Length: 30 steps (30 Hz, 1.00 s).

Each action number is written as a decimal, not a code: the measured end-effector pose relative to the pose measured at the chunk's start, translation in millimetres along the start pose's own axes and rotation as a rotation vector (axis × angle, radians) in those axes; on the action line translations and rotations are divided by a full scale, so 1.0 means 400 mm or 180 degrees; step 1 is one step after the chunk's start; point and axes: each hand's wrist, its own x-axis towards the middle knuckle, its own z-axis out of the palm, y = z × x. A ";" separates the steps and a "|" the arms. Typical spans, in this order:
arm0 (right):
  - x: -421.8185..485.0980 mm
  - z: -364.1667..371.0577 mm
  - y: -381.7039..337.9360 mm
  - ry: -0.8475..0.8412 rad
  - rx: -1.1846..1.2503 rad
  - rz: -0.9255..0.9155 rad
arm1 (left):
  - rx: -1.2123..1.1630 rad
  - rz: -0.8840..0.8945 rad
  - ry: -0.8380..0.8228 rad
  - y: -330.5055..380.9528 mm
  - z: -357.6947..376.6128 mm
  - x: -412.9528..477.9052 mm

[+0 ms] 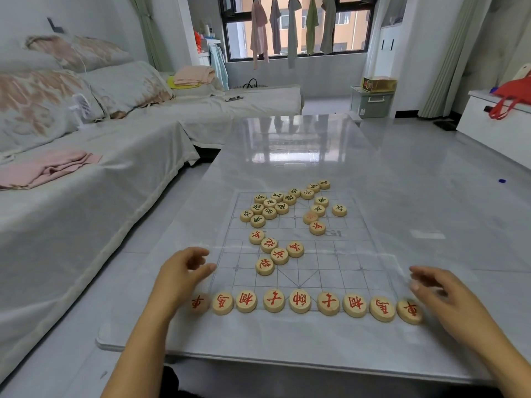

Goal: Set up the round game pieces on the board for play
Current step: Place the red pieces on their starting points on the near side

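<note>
Nine red-lettered pieces (300, 301) sit nearly edge to edge along the near row of the board (339, 262), a thin printed sheet lying flat on the glossy table (287, 139). Several loose red pieces (279, 255) lie scattered mid-board, and the black-lettered pieces (270, 208) are heaped at the far end, many touching one another. We judge these thick wooden discs light, rigid and smooth. They should slide readily on the slick sheet, so we would pinch each by its rim between thumb and forefinger and lift rather than push, since the sheet itself may creep. Our left hand (184, 271) hovers at the board's near-left corner, fingers loosely curled around nothing. Our right hand (442, 291) hangs just beside the last piece of the row, fingers relaxed and slightly bent, also empty. A covered sofa (86, 196) runs along the left.
</note>
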 end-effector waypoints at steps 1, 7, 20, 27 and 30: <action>0.012 0.009 -0.016 0.0033 -0.0100 -0.0084 | 0.0117 0.0080 -0.0027 0.020 0.019 0.012; 0.074 0.063 -0.073 -0.0225 -0.0331 -0.0303 | 0.1226 0.0428 -0.0513 0.095 0.166 0.064; 0.259 0.279 -0.259 -0.0937 -0.1311 -0.0984 | 0.1898 0.0448 -0.0624 0.069 0.177 0.100; 0.316 0.439 -0.348 -0.1001 -0.2362 -0.0997 | 0.1562 0.0271 -0.1001 0.033 0.119 0.113; 0.320 0.434 -0.361 -0.0947 -0.2054 -0.1039 | 0.1312 0.0159 -0.1041 0.018 0.110 0.114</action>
